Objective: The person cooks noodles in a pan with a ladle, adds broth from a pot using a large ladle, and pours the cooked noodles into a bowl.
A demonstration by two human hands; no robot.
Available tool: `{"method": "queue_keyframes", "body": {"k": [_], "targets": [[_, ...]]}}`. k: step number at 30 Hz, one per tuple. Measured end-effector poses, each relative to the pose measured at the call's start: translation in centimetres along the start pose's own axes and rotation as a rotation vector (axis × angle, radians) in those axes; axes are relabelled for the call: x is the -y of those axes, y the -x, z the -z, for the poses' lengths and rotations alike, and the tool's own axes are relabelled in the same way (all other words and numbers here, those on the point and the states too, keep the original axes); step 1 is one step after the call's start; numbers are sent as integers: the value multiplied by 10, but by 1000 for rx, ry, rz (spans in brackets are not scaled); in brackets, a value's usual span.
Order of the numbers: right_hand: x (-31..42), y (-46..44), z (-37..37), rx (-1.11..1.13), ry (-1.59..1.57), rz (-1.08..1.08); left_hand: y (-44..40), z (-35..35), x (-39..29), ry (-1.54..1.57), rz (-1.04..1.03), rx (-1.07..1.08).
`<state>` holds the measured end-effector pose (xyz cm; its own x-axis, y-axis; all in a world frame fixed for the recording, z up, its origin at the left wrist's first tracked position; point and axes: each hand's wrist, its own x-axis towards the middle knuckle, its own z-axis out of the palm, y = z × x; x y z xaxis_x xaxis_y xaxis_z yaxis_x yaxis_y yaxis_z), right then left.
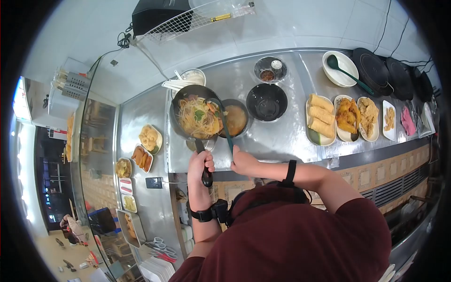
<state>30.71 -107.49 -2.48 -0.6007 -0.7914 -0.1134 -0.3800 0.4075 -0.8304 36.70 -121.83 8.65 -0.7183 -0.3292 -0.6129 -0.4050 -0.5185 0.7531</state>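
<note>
My left hand [201, 164] is wrapped round the black handle of a frying pan [176, 123], which is raised over the steel counter. Noodles with vegetables [197, 116] fill the pan. My right hand [244, 161] grips a dark green long-handled cooking utensil [228, 134]; its far end reaches the pan's right rim, and the shape of its head is hard to make out. Right beside the pan, partly covered by it, sits a dark bowl of brownish broth [236, 118]. An empty black bowl [267, 102] stands to the right of that.
Behind the pan is a white bowl [195, 75] with utensils. A dish of condiments [271, 69] stands at the back. Plates of rolls [321, 116] and fried food [347, 117] line the right; a green ladle [350, 75] rests in a white bowl. Phone [154, 183] and scissors [160, 246] lie left.
</note>
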Motion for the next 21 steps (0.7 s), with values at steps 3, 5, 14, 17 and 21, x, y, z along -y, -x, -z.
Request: {"method": "queue_keyframes", "body": {"k": [3,5,14,17,21], "targets": [[6,-2,-16,-30,-21,21,-1,-2,2,-40,-8,-47],[9,-3,-24,-66,-41,59,-1,-4,4,-59,-21,-71],[18,-6,-30,-25,-38,45,3,-15,3,-144,-75,-109],[21,-6,-27,-23,-85,51,2,-16,4,-167,-96,-105],[24,-5,-25,-28,-79,56,1,-16,4,-170,-94,-109]]}}
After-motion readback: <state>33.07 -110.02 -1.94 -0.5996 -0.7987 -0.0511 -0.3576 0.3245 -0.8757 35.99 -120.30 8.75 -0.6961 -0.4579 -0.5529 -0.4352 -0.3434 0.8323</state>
